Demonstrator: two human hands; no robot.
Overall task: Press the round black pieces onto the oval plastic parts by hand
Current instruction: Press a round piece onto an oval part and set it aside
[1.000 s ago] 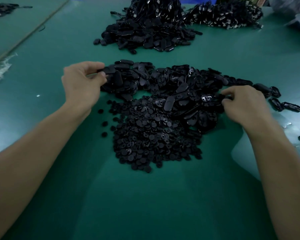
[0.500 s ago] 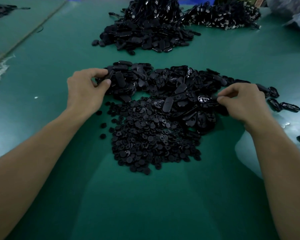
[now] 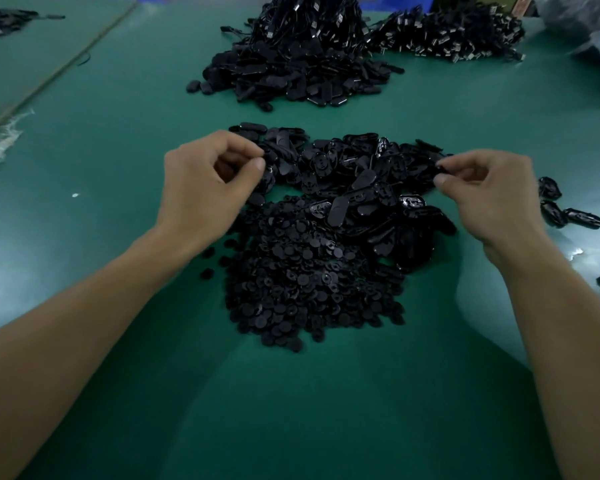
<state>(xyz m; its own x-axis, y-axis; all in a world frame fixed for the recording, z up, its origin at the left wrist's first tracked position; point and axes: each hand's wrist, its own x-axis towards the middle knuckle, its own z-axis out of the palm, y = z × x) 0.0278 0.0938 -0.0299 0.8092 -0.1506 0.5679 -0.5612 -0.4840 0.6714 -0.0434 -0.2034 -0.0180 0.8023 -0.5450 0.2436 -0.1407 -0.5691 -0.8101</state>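
A heap of round black pieces (image 3: 305, 282) lies on the green table in front of me. Behind it and touching it spreads a pile of oval plastic parts (image 3: 361, 174). My left hand (image 3: 205, 181) hovers at the left end of the oval pile, its thumb and forefinger pinching the edge of an oval part (image 3: 266, 156). At the pile's right end my right hand (image 3: 492, 192) pinches a small black piece (image 3: 442, 167) between thumb and forefinger. That piece is seen edge-on, so I cannot tell whether it is round or oval.
A larger heap of black parts (image 3: 291, 74) sits farther back, with a mass of cabled pieces (image 3: 447, 39) to its right. Several loose oval parts (image 3: 568, 216) lie at the right. A clear plastic bag (image 3: 596, 39) is at the top right, a table seam (image 3: 49, 81) at the left.
Both hands have lifted from the oval pile and drawn towards me and inward. The left hand's fingers have curled tighter over the part it took.
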